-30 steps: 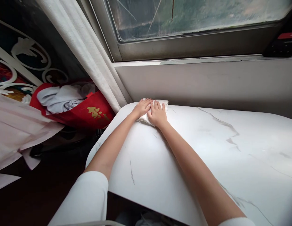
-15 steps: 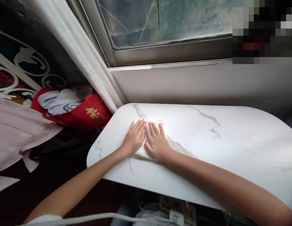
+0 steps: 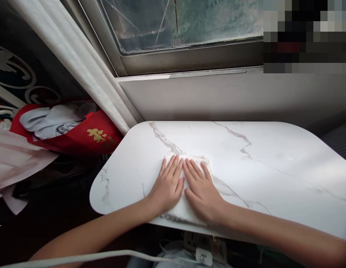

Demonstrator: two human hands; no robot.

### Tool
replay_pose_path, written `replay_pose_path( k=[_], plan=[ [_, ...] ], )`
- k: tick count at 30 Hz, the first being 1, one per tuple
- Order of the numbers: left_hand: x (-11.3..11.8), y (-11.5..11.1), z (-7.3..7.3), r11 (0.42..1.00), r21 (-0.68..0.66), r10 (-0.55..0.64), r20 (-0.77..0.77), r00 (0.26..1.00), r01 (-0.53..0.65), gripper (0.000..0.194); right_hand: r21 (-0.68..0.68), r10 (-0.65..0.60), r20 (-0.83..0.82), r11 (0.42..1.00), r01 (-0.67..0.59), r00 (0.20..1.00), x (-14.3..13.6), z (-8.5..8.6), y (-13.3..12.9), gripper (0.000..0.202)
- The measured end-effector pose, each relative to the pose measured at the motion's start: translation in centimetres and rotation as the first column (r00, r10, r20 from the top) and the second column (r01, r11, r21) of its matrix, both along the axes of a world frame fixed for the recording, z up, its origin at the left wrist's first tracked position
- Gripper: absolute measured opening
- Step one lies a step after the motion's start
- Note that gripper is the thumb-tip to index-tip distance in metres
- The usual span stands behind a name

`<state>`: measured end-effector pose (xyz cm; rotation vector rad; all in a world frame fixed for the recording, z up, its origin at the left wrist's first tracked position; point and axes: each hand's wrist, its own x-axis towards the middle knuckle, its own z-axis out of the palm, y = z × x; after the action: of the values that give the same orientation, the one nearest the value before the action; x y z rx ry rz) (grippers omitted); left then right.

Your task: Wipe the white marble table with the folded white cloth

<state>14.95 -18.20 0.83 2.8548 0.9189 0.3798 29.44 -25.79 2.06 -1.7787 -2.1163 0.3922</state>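
Note:
A fluffy white cloth lies flat on the white marble-patterned table. My left hand presses on its left half, palm down with the fingers stretched out. Over the right half rests my right hand, also flat, its fingers slightly spread. The two hands sit side by side, index fingertips almost meeting near the cloth's far edge. Much of the cloth is hidden under them, and its near edge reaches the table's front edge.
A red bag with grey cloth in it stands left of the table, beside a pale curtain. Behind the table are a low wall and a window. A white cable crosses in front, near a power strip below the table.
Both hands have slid the cloth toward me and slightly right, from the table's middle to its front edge. The view has shifted a little to the right.

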Motion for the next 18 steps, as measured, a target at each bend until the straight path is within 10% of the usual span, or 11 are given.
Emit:
replay_pose_path(
  k=[10,18],
  plan=[
    [9.7,14.9,0.2,0.997,0.043,0.061,-0.085,0.995,-0.057,0.052,0.114,-0.316,0.104,0.946,0.304,0.943,6.0,-0.9,14.9,0.055],
    [15.4,18.6,0.1,0.995,0.071,0.073,-0.076,0.994,-0.067,0.05,0.153,-0.42,0.152,0.904,0.399,0.895,10.6,-1.3,18.4,0.054]
  ],
)
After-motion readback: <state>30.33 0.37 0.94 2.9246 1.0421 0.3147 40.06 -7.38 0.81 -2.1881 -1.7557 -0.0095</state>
